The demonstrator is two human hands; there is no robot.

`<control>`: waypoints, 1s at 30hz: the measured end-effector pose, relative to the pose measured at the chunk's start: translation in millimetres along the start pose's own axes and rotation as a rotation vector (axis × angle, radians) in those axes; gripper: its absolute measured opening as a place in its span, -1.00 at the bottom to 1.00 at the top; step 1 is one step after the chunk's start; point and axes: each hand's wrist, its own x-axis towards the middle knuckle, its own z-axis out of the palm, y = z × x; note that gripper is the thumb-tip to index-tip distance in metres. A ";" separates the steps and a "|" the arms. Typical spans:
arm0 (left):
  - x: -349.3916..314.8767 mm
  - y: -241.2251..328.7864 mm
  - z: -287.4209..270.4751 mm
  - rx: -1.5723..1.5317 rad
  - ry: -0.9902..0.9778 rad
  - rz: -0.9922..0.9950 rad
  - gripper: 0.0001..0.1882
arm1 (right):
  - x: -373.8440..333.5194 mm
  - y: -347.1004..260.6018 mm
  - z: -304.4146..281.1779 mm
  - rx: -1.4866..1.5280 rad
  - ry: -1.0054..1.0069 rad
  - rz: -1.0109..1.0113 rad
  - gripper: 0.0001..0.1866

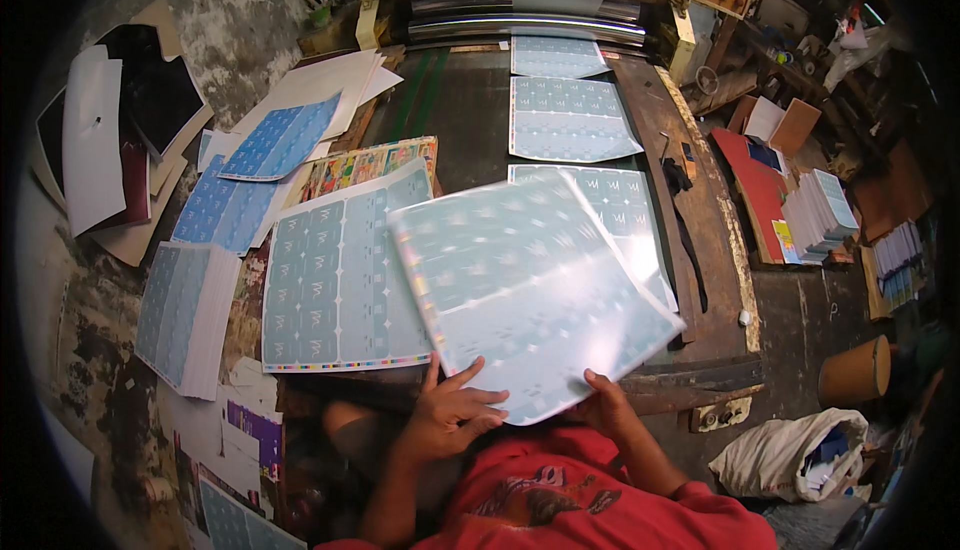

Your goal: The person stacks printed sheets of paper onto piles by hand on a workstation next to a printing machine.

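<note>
A large glossy sheet [530,290], printed in pale blue-green rows and blurred by motion, slants up in front of me. My right hand [605,405] grips its near right edge, thumb on top and the other fingers hidden beneath. At the near left edge, my left hand [455,410] holds the same sheet with its fingers somewhat spread over the border. A stack of similar printed sheets [320,285] with a colour strip along its near edge lies to the left, partly under the held sheet. Behind it, another printed sheet [630,215] rests on the machine's flat bed [460,100].
More sheets [570,115] lead back to metal rollers [525,25]. On the left are a thick stack of cut sheets [180,315] and blue prints [280,140]. A dark strap [685,220] lies along the right side. Further right stand a bucket [855,370] and white sack [795,455].
</note>
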 end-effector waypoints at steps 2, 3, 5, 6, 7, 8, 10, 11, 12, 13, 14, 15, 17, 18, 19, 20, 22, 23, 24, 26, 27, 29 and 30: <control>-0.3 0.8 1.2 0.112 0.007 0.014 -0.55 | -1.0 0.6 -6.9 -0.084 -0.010 0.011 -0.55; 1.3 -8.0 0.8 0.166 0.117 0.009 -0.50 | -2.3 3.9 -13.6 -0.054 -0.002 0.021 -0.55; 5.3 -31.0 -4.5 0.271 0.340 -0.001 -0.39 | -9.2 16.4 -28.2 0.003 0.015 0.040 -0.56; 10.3 -37.1 -11.9 0.437 0.362 -0.033 -0.29 | -13.2 23.6 -39.9 -0.006 0.034 0.052 -0.57; 9.3 -44.6 -15.3 0.424 0.378 -0.061 -0.29 | -18.4 31.3 -49.6 -0.014 0.047 0.066 -0.58; 8.5 -54.3 -16.6 0.411 0.394 -0.089 -0.29 | -23.8 38.5 -57.8 -0.023 0.060 0.079 -0.59; 6.6 -61.5 -17.3 0.419 0.400 -0.119 -0.37 | -38.5 48.7 -59.9 -0.066 0.142 0.089 -0.57; 6.0 -64.9 -16.9 0.401 0.411 -0.126 -0.42 | -45.0 51.5 -60.3 -0.088 0.183 0.094 -0.56; 4.9 -68.6 -16.5 0.384 0.423 -0.136 -0.46 | -51.7 51.2 -57.1 -0.105 0.156 0.111 -0.54; 4.3 -70.7 -15.4 0.368 0.435 -0.147 -0.51 | -57.4 52.8 -57.3 -0.096 0.167 0.152 -0.53; 3.4 -71.0 -14.5 0.337 0.447 -0.163 -0.56 | -63.2 55.9 -58.6 -0.087 0.177 0.194 -0.53; 5.0 -67.4 -16.1 0.306 0.464 -0.172 -0.62 | -67.5 57.7 -59.6 -0.080 0.183 0.230 -0.52; 6.5 -65.1 -16.2 0.258 0.489 -0.192 -0.70 | -73.1 61.8 -60.8 -0.012 0.144 0.226 -0.52; 7.6 -65.4 -16.4 0.240 0.498 -0.201 -0.72 | -73.6 62.3 -59.7 0.021 0.122 0.224 -0.51; 8.0 -65.6 -16.3 0.223 0.508 -0.211 -0.74 | -74.2 61.8 -58.1 0.025 0.129 0.222 -0.51; 8.1 -66.2 -14.9 0.215 0.535 -0.232 -0.74 | -75.4 60.6 -55.7 0.028 0.136 0.220 -0.50; 10.8 -67.7 -10.5 0.200 0.593 -0.268 -0.73 | -74.2 57.4 -51.7 0.015 0.147 0.215 -0.49; 12.4 -67.7 -7.4 0.111 0.650 -0.296 -0.72 | -73.1 56.0 -50.3 0.000 0.154 0.215 -0.48; 15.6 -67.2 -3.7 0.021 0.707 -0.321 -0.70 | -70.8 53.8 -49.1 -0.015 0.160 0.212 -0.47; 20.7 -64.7 1.8 -0.071 0.800 -0.342 -0.68 | -59.3 51.1 -48.5 -0.041 0.107 0.151 -0.45; 23.6 -63.2 3.3 -0.072 0.836 -0.334 -0.67 | -52.8 49.7 -48.5 -0.052 0.079 0.119 -0.44; 25.3 -64.3 4.9 -0.059 0.871 -0.332 -0.66 | -43.8 45.9 -48.3 -0.016 0.110 0.097 -0.41; 24.4 -67.1 5.9 -0.045 0.871 -0.333 -0.66 | -38.6 43.7 -47.7 0.002 0.123 0.084 -0.40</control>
